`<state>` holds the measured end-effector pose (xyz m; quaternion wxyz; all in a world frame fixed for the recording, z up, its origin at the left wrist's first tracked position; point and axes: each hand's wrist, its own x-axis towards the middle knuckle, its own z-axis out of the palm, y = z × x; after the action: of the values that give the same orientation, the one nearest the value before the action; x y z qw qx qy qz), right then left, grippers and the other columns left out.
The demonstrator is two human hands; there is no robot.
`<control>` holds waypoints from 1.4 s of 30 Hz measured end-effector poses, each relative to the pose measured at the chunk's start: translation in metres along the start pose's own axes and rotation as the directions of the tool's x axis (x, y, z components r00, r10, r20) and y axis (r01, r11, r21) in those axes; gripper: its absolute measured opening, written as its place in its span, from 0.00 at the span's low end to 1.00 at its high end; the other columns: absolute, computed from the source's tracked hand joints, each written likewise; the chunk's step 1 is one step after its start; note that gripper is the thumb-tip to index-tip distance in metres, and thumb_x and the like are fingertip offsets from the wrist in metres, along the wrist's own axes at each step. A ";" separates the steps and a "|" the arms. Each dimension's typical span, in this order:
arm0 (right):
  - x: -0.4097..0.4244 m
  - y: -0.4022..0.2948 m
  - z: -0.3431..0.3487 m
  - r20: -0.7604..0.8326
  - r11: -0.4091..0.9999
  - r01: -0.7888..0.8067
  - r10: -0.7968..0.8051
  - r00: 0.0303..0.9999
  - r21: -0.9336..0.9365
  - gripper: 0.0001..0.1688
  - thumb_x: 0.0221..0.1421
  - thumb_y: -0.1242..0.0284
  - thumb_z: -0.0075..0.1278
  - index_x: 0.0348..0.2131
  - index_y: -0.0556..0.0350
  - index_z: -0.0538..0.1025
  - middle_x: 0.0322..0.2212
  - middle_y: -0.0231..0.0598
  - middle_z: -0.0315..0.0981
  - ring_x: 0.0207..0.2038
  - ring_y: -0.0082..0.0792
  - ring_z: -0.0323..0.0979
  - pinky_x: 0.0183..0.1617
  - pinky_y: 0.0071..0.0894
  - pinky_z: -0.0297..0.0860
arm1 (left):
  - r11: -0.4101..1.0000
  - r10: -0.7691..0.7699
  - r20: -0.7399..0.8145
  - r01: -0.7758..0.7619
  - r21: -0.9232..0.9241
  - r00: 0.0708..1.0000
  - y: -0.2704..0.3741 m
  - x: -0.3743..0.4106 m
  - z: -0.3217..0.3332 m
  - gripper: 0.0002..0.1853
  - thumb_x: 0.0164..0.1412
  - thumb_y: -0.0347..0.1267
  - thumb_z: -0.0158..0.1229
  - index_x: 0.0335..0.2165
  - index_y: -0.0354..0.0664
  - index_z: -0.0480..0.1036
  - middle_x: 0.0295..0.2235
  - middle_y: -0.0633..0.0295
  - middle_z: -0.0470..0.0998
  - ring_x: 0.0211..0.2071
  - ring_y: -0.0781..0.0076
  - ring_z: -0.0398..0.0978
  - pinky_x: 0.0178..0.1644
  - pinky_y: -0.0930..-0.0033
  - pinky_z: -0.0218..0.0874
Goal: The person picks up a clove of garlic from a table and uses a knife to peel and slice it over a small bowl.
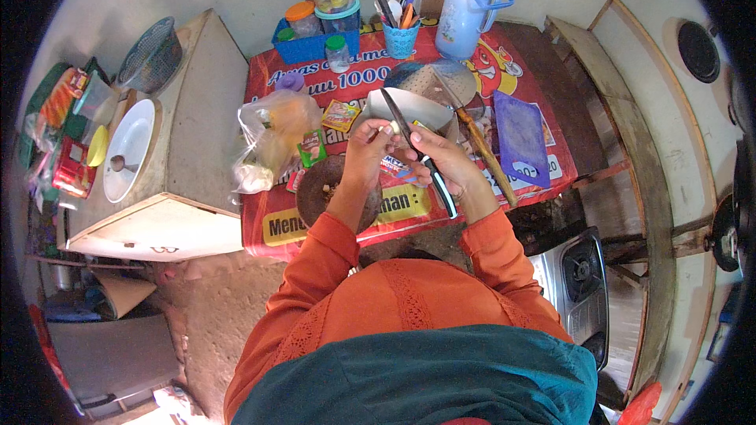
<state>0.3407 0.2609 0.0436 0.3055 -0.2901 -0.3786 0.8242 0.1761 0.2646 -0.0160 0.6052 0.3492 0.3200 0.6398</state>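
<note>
My left hand (371, 144) pinches a small pale piece of food (394, 127), which looks like a garlic clove, between thumb and fingertips. In my right hand (446, 159) is a kitchen knife (438, 183) with a black and white handle, its dark blade pointing up and away beside the piece. Both hands are raised over a white bowl (407, 99) near the table's front. Below my left forearm sits a round brown stone mortar (313, 203) with small pale bits in it. Seasoning sachets (312, 149) lie to the left of my hands.
On the red printed table cover (260, 212) are a plastic bag of food (277, 124), a wooden-handled utensil (484, 153), a purple cutting board (522, 139), a utensil cup (401, 41), a blue basket (348, 47) and a flask (466, 12). A gas stove (590, 283) stands at lower right.
</note>
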 end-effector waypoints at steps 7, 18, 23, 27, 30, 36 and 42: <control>0.000 0.003 0.003 0.024 0.998 0.052 -0.053 0.998 0.023 0.27 0.56 0.64 0.42 0.54 0.45 0.58 0.22 0.26 0.59 0.14 0.16 0.57 0.14 0.13 0.53 | 0.998 0.017 -0.044 -0.020 -0.051 0.999 0.003 -0.004 0.009 0.06 0.55 0.26 0.52 0.33 0.39 0.66 0.31 0.61 0.72 0.31 0.74 0.71 0.35 0.73 0.64; -0.001 0.002 0.004 0.043 0.997 -0.025 0.022 0.999 0.067 0.25 0.57 0.61 0.41 0.53 0.43 0.60 0.21 0.25 0.58 0.15 0.16 0.54 0.15 0.13 0.53 | 0.995 0.045 -0.124 -0.034 0.091 0.991 -0.003 -0.001 0.009 0.08 0.54 0.26 0.52 0.35 0.35 0.67 0.27 0.62 0.72 0.28 0.79 0.71 0.34 0.79 0.65; 0.002 0.004 -0.003 0.019 0.998 0.006 -0.007 1.000 0.058 0.17 0.57 0.61 0.41 0.44 0.47 0.67 0.20 0.23 0.59 0.15 0.16 0.54 0.15 0.13 0.52 | 0.991 -0.001 -0.154 0.022 0.133 0.988 0.005 -0.006 0.022 0.09 0.54 0.26 0.51 0.35 0.33 0.68 0.27 0.61 0.72 0.26 0.78 0.71 0.33 0.79 0.65; 0.003 0.001 -0.001 -0.001 0.997 -0.001 0.001 1.000 0.078 0.13 0.57 0.60 0.41 0.35 0.48 0.68 0.20 0.23 0.59 0.15 0.16 0.54 0.14 0.14 0.52 | 0.995 0.008 -0.134 0.005 0.098 0.991 0.000 -0.004 0.019 0.11 0.54 0.25 0.50 0.37 0.32 0.65 0.26 0.61 0.71 0.28 0.74 0.71 0.34 0.75 0.65; 0.009 0.005 -0.010 0.051 0.993 0.000 -0.006 0.999 0.114 0.13 0.57 0.60 0.40 0.34 0.48 0.68 0.20 0.24 0.59 0.15 0.16 0.54 0.14 0.14 0.52 | 0.996 -0.068 -0.175 0.055 -0.076 0.982 -0.003 -0.001 0.020 0.10 0.54 0.24 0.49 0.37 0.33 0.66 0.28 0.61 0.71 0.29 0.73 0.71 0.35 0.74 0.65; 0.010 0.007 -0.013 0.036 0.996 0.049 -0.052 0.998 0.079 0.13 0.58 0.61 0.40 0.35 0.50 0.68 0.20 0.23 0.59 0.14 0.16 0.56 0.14 0.15 0.53 | 0.995 -0.078 -0.165 0.068 -0.070 0.983 0.001 -0.005 0.028 0.10 0.54 0.26 0.52 0.36 0.34 0.66 0.28 0.62 0.71 0.31 0.73 0.71 0.37 0.73 0.64; 0.003 0.002 -0.007 -0.003 1.000 0.013 -0.013 1.000 0.013 0.14 0.58 0.61 0.40 0.38 0.50 0.66 0.21 0.23 0.58 0.15 0.15 0.55 0.15 0.14 0.55 | 0.997 -0.058 -0.107 0.064 0.050 0.993 -0.004 0.000 0.015 0.12 0.53 0.27 0.54 0.38 0.36 0.67 0.31 0.63 0.73 0.31 0.76 0.70 0.36 0.76 0.62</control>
<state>0.3433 0.2648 0.0377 0.3131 -0.2868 -0.3745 0.8243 0.1905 0.2650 -0.0108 0.5973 0.3210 0.3789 0.6298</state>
